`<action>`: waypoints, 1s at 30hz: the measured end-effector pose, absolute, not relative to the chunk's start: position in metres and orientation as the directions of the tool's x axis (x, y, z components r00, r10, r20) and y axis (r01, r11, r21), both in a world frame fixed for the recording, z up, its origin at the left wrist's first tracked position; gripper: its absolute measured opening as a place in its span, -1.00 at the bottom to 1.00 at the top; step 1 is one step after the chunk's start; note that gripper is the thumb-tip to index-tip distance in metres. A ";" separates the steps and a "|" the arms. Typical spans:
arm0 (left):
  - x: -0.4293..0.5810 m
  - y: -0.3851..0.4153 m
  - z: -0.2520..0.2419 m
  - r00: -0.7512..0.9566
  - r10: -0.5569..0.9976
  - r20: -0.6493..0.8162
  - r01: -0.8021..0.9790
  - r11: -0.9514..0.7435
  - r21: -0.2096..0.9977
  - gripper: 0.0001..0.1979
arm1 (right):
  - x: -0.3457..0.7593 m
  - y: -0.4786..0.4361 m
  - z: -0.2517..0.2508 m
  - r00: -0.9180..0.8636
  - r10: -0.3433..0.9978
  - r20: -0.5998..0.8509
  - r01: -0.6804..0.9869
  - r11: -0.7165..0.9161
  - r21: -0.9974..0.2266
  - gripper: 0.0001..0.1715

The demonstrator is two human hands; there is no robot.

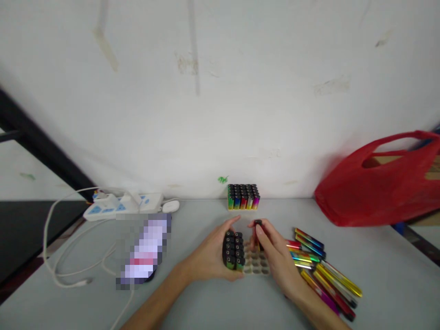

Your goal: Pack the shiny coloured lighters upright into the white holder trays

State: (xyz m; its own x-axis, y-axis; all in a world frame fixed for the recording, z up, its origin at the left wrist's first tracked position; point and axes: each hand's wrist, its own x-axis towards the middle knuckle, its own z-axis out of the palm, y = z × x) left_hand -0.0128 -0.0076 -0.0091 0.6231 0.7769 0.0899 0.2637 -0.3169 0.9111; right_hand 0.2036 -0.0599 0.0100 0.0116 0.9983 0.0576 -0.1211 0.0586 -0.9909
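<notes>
A white tray with round holes [256, 268] lies in front of me. Two columns of upright lighters [234, 250] with black tops and green bodies fill its left side; the holes to their right show bare. My left hand [215, 252] curves round the tray's left side, thumb and fingers at its far and near edges. Between the thumb and fingers of my right hand [275, 250], a lighter [257, 223] with a black top and a reddish body is held upright over the bare holes. Its lower end is partly hidden by my fingers.
Several loose shiny lighters [330, 284] lie at the right. A full block of lighters [243, 197] stands against the wall. A power strip [123, 206] with white cables and a phone [146, 250] are at the left. A red bag [378, 188] sits at the back right.
</notes>
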 end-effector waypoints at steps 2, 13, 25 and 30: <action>-0.013 -0.007 -0.010 0.623 0.777 0.086 0.250 -0.303 0.920 0.38 | 0.205 -0.061 0.011 0.008 0.996 0.089 -0.060 0.090 -0.994 -0.57; -0.013 -0.006 -0.016 0.635 0.769 0.076 0.204 -0.261 0.943 0.39 | 0.216 -0.054 0.014 -0.082 0.988 0.134 0.235 0.150 -0.960 -0.66; -0.013 -0.008 -0.010 0.618 0.784 0.059 0.262 -0.276 0.925 0.38 | 0.218 -0.059 0.016 -0.183 0.952 0.246 0.451 0.304 -0.839 -0.62; -0.013 -0.007 -0.012 0.632 0.772 0.067 0.230 -0.269 0.935 0.39 | 0.217 -0.059 0.017 -0.186 0.944 0.271 0.453 0.327 -0.829 -0.62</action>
